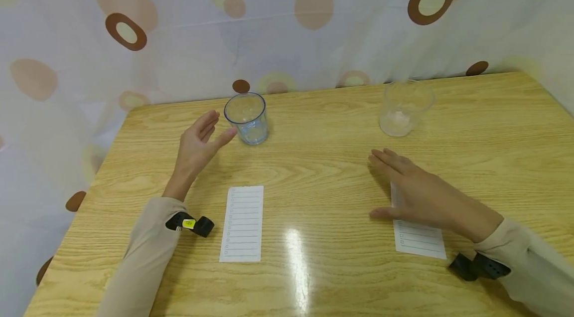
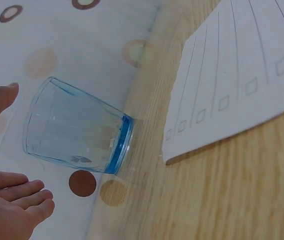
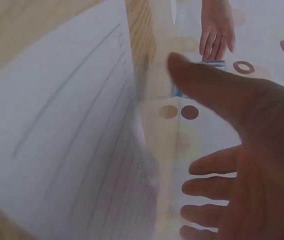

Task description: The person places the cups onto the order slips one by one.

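Observation:
My left hand [image 1: 196, 143] is held with thumb and fingers spread beside a blue-tinted glass [image 1: 252, 130], which stands upright toward the back left of the table. In the left wrist view, the palm faces this glass [image 2: 77, 127], with nothing between thumb and fingers. My right hand [image 1: 414, 192] hovers over a lined paper sheet [image 1: 419, 241] and covers part of it. Its fingers [image 3: 209, 187] are extended and its thumb stands apart, holding nothing. Beyond that hand, a clear glass [image 1: 396, 122] with something whitish at its bottom stands at the back right.
A second lined sheet with small checkboxes [image 1: 242, 225] lies on the wooden table [image 1: 332, 167], right of the left forearm. A white curtain with brown and beige spots [image 1: 314, 8] hangs along the back edge. Both wrists wear black camera straps [image 1: 181, 221].

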A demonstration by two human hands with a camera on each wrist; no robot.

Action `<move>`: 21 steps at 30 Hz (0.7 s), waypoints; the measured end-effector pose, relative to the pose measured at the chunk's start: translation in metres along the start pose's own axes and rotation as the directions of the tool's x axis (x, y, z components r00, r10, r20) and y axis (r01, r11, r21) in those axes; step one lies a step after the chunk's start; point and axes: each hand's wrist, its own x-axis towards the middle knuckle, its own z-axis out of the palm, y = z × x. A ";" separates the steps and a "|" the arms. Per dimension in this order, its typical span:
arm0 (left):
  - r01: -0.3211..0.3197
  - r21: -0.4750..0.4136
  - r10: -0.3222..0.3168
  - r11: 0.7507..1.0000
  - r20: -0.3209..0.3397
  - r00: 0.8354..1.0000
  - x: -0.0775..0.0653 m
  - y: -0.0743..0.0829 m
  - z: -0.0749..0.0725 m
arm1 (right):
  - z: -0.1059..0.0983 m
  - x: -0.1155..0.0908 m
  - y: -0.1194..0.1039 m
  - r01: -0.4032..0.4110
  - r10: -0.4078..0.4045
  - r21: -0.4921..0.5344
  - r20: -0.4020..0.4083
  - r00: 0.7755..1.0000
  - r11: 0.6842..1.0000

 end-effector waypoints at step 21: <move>0.006 0.024 -0.006 1.000 0.027 1.000 0.006 0.004 0.003 | -0.006 -0.002 -0.027 0.112 -0.113 0.078 0.012 0.994 0.991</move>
